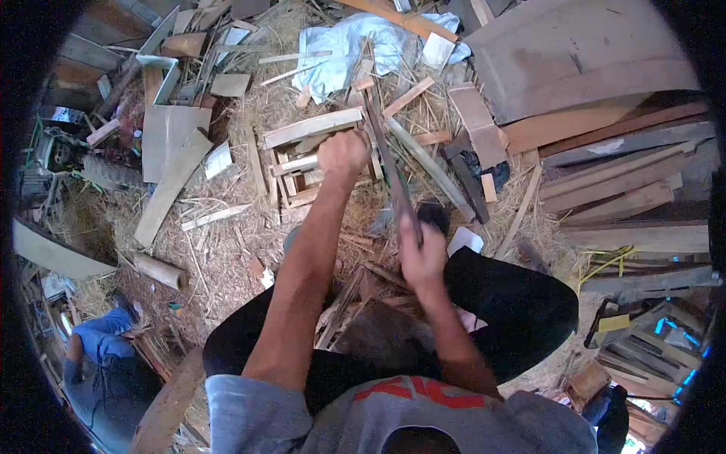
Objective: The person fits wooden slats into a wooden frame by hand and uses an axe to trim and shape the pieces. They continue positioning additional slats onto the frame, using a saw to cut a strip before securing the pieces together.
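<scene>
My left hand (pixel 344 155) is closed around a wooden slat (pixel 310 144) over the top of a small open wooden frame (pixel 314 121). The frame stands on the straw-strewn ground in front of me, with pale crossbars showing below my wrist. In my right hand (pixel 422 253), the fingers wrap the near end of a long, narrow, dark blade-like tool (pixel 391 163). It slants up and left, passing just right of my left fist and the frame. Motion slightly blurs the right hand. A dark block (pixel 382 333) lies between my knees, among wood scraps.
A pale plastic sheet (pixel 355 45) lies beyond the frame. Large boards (pixel 582 60) and stacked planks (pixel 620 197) fill the right side. At left are a wheel (pixel 113 172), a cut log (pixel 160 271) and loose boards (pixel 174 185). A person (pixel 113 378) sits at lower left.
</scene>
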`<action>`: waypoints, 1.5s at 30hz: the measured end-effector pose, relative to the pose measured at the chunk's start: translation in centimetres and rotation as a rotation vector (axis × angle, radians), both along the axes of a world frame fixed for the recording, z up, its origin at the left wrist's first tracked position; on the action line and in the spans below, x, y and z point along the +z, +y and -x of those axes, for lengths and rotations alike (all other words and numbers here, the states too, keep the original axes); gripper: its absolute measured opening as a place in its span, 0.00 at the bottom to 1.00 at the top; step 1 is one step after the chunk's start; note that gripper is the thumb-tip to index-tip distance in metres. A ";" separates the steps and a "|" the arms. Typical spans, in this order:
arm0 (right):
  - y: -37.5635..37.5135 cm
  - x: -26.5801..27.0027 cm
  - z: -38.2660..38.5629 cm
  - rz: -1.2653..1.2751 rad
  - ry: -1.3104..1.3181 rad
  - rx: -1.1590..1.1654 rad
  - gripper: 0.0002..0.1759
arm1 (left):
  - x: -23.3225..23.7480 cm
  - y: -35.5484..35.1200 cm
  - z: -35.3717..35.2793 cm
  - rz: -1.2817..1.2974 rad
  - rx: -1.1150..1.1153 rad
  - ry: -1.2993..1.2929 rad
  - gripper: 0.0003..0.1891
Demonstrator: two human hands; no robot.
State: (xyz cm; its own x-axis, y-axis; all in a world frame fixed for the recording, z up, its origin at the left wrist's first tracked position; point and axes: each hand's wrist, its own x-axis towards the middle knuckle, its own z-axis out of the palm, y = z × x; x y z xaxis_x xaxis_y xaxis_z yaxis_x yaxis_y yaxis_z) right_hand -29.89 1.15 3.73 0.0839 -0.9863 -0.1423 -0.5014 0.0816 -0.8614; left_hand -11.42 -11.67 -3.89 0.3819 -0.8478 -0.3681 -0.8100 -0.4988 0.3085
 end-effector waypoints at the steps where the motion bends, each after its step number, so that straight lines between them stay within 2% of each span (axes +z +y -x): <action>1: -1.2 -0.7 -0.3 -0.159 -0.061 -0.010 0.22 | 0.2 -0.1 -0.3 -0.022 -0.013 0.022 0.28; 4: 2.4 1.7 -0.1 -0.098 -0.083 -0.026 0.23 | -0.1 -0.7 -0.7 -0.032 0.004 0.006 0.28; 5: 4.1 2.0 0.6 -0.082 -0.104 -0.019 0.24 | -0.1 -0.4 -0.3 0.010 0.073 0.014 0.28; 6: 3.5 1.8 0.7 -0.095 -0.111 -0.015 0.23 | -0.2 -0.2 -0.1 0.004 0.009 0.008 0.28; 8: 0.7 0.1 0.1 -0.124 -0.128 -0.016 0.23 | -0.3 0.2 0.1 0.013 0.020 0.004 0.28; 9: -2.1 -1.6 -0.8 -0.036 -0.008 0.054 0.23 | -0.8 0.6 -0.1 0.024 0.023 0.000 0.28; 13: 2.8 -0.1 0.0 -0.098 -0.117 -0.045 0.24 | -1.0 -0.4 -0.7 0.038 0.027 0.009 0.27; 16: 1.6 0.6 1.0 -0.260 -0.020 -0.035 0.22 | -1.2 0.3 0.2 0.062 0.052 0.014 0.28; 17: -0.6 -2.5 0.2 -0.223 -0.098 -0.026 0.23 | -1.2 0.0 0.0 0.064 0.062 0.016 0.28; 20: -0.8 -4.2 -0.6 -0.124 -0.078 -0.016 0.22 | -0.8 -0.1 -0.7 0.059 0.062 -0.002 0.27; 21: 1.0 -0.7 -0.6 -0.189 -0.081 -0.052 0.21 | -0.6 -0.4 -0.5 0.058 0.045 -0.005 0.27; 24: 5.0 -2.7 3.1 -0.174 -0.143 -0.061 0.21 | -0.8 0.0 -0.1 0.079 0.044 0.000 0.27; 25: 2.5 -1.9 1.3 -0.267 -0.145 -0.110 0.22 | -0.5 0.2 -0.2 0.057 0.030 0.004 0.27; 28: -2.1 -3.6 -1.2 -0.231 -0.020 -0.029 0.23 | -0.2 -0.1 -0.3 0.032 0.029 -0.001 0.27; 29: -1.0 -2.9 -0.8 -0.126 -0.025 0.000 0.25 | -0.1 -0.5 -0.5 0.038 0.034 0.001 0.27; 32: 4.8 -0.8 3.4 -0.264 -0.137 -0.040 0.27 | 0.9 -0.7 -0.1 0.015 0.068 0.047 0.27; 33: 3.9 -0.1 2.9 -0.347 -0.058 -0.095 0.26 | 1.1 -0.1 0.2 -0.008 0.088 0.071 0.27; 36: -1.6 -2.8 -0.9 -0.140 -0.003 -0.015 0.22 | 0.0 0.1 -0.1 0.041 0.052 0.017 0.27; 37: -2.2 -3.3 -0.9 -0.245 -0.031 -0.003 0.21 | -0.2 0.1 -0.3 0.054 0.047 0.018 0.27; 40: 3.7 -2.0 2.2 -0.122 -0.062 -0.021 0.23 | -0.3 -0.1 -0.3 0.041 0.034 0.047 0.27; 42: 4.4 -2.9 2.7 -0.098 -0.086 -0.009 0.25 | -0.1 0.0 -0.1 0.029 0.048 0.035 0.27; 45: -1.6 -3.6 -0.6 -0.158 -0.037 -0.003 0.24 | -0.2 0.1 -0.1 0.018 0.030 0.003 0.27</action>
